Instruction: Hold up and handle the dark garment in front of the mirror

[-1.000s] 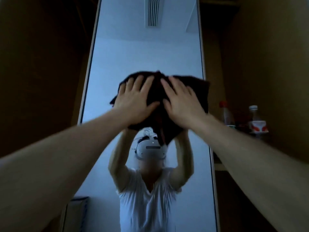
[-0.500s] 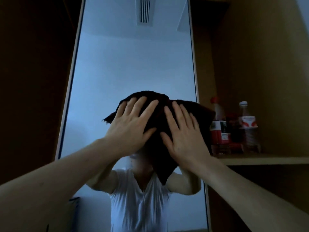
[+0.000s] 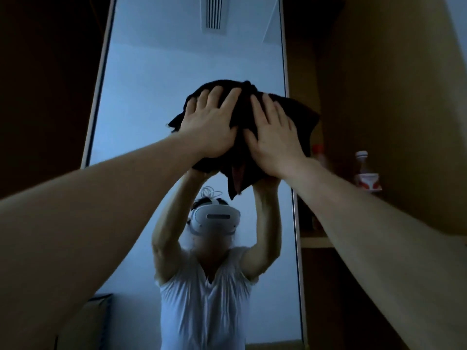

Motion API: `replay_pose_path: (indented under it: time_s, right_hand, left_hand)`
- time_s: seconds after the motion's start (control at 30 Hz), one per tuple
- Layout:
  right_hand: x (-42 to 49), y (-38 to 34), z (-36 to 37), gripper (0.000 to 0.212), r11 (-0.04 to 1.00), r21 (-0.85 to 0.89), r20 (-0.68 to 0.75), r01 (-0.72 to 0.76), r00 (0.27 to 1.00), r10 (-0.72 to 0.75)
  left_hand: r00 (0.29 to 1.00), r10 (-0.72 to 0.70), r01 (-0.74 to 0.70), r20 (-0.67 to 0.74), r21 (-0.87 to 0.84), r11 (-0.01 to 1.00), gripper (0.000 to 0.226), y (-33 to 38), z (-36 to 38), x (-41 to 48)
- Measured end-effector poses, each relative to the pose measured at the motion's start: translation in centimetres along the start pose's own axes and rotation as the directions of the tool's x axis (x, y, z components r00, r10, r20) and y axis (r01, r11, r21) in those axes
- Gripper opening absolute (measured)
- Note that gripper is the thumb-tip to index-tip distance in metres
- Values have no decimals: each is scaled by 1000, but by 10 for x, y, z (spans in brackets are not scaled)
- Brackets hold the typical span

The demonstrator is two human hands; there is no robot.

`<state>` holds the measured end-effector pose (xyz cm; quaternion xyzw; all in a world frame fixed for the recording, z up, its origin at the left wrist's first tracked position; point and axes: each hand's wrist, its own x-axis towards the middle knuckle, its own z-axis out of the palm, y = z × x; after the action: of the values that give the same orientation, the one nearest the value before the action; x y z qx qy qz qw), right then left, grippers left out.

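A dark cloth [image 3: 298, 117] is spread against a tall mirror [image 3: 156, 102], high up. My left hand [image 3: 209, 122] presses flat on the cloth's left part with straight, spread fingers. Beside it, my right hand [image 3: 273, 137] presses flat on the right part the same way. A corner of the cloth hangs down below the hands. The mirror reflects a person in a white shirt and a white headset with both arms raised.
A wooden shelf [image 3: 316, 241] stands right of the mirror, with bottles [image 3: 364, 173] with red labels on it. Brown panels flank the mirror on both sides. A ceiling vent shows in the reflection at the top.
Both hands and the cloth went down the mirror half a second ago and are now back up high. The reflected headset, covered then, shows again.
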<state>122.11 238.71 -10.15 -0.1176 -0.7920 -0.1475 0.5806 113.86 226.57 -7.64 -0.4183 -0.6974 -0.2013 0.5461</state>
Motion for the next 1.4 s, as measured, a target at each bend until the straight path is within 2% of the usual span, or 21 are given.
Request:
replay_pose_path:
  time_s: [0.23,0.33,0.47,0.57,0.73,0.87,1.0,1.2,1.3,1.4]
  right_hand:
    - [-116,-11,45,58,998,32,-169,-61,983,65]
    - [-190,-26,61,56,993,55,-110,-103,988,108]
    - [-249,-44,73,54,988,76,-24,-131,991,133]
    - [-228,-42,69,53,988,67,-22,-136,990,138]
    - [-139,-20,46,55,998,-1,-103,-61,993,61]
    - [-111,-18,36,57,998,40,-77,-52,995,55]
    - [-160,-24,58,55,999,26,-157,-47,986,51]
    - [-242,-35,82,54,1000,7,-130,-18,991,19]
    - [-225,-28,79,54,1000,-7,-140,21,990,-21]
    - [-185,-20,68,55,1000,15,-184,11,983,-8]
  left_hand:
    - [989,147,-147,16,53,988,69,15,30,-97]
    - [970,244,-245,15,35,969,67,19,48,-158]
    - [963,264,-265,56,20,964,59,24,60,-219]
    - [968,238,-238,75,-4,971,60,22,55,-204]
    - [989,136,-138,51,41,990,70,18,32,-126]
    - [996,79,-81,36,58,995,66,18,28,-102]
    - [990,141,-141,8,52,989,68,17,47,-143]
    - [966,257,-258,31,49,965,59,15,72,-221]
    - [950,311,-311,7,69,948,61,6,70,-203]
    - [965,263,-261,-16,71,963,66,2,60,-166]
